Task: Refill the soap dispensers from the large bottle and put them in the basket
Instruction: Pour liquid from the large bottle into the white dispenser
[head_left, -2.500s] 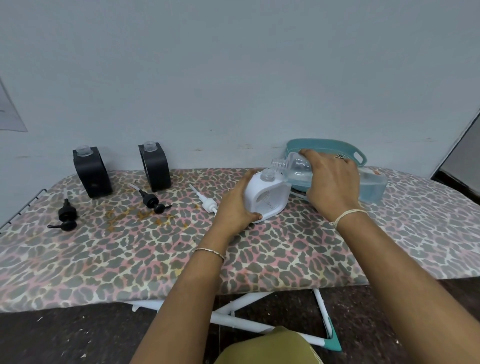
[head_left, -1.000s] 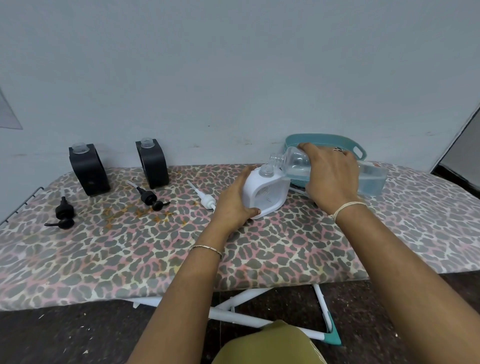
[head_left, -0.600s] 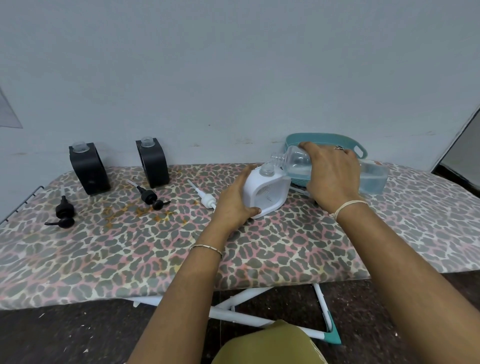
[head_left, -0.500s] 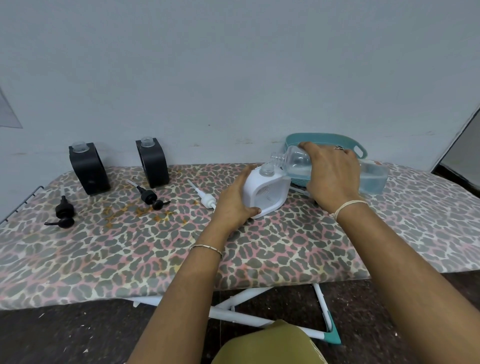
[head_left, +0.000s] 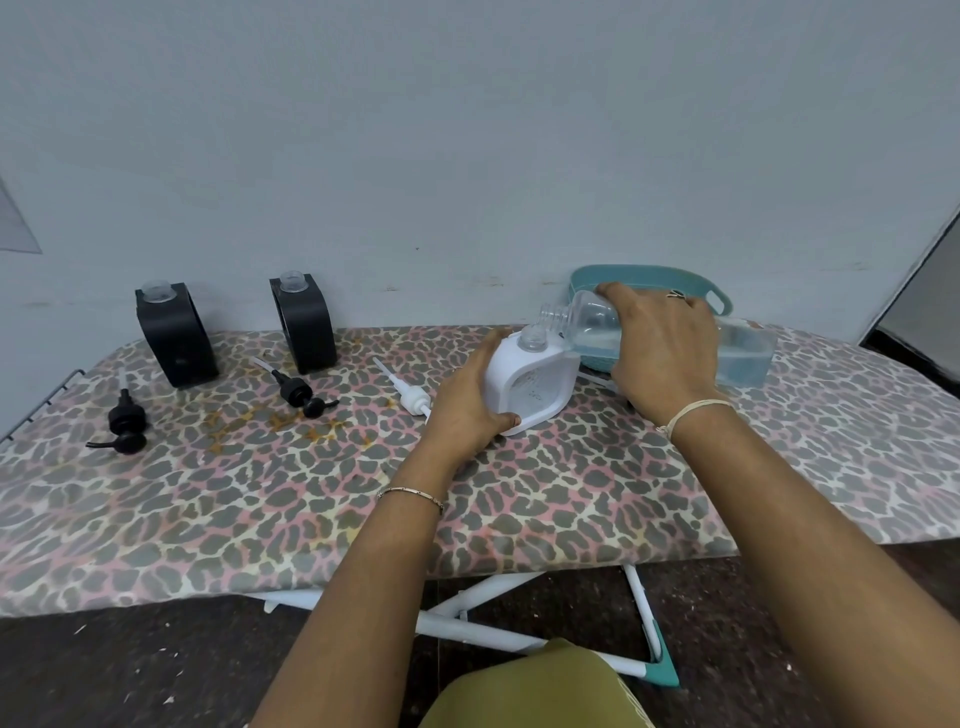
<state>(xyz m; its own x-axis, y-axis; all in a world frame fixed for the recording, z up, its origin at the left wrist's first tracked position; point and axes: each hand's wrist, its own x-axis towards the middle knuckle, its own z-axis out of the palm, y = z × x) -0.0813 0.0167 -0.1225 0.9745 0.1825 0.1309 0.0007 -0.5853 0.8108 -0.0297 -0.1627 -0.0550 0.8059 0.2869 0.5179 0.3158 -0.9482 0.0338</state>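
A white soap dispenser (head_left: 540, 382) with an open clear neck stands tilted on the leopard-print board (head_left: 311, 493). My left hand (head_left: 465, 402) grips its left side. My right hand (head_left: 662, 345) holds the large clear bottle (head_left: 743, 353) almost flat, its open mouth just above and right of the dispenser's neck. Pale blue liquid lies in the bottle's lower half. Behind my right hand sits the teal basket (head_left: 649, 275), partly hidden. Two black dispensers (head_left: 174, 335) (head_left: 304, 325) stand uncapped by the wall.
A white pump (head_left: 410, 395) lies just left of my left hand. Two black pumps (head_left: 124, 423) (head_left: 301, 397) lie in front of the black dispensers. The board's front edge runs across the middle, with white legs (head_left: 467, 608) and dark floor below.
Over the frames the bottle's mouth has lifted slightly above the dispenser's neck and the view has shifted a little. In the last half second both hands stay almost still.
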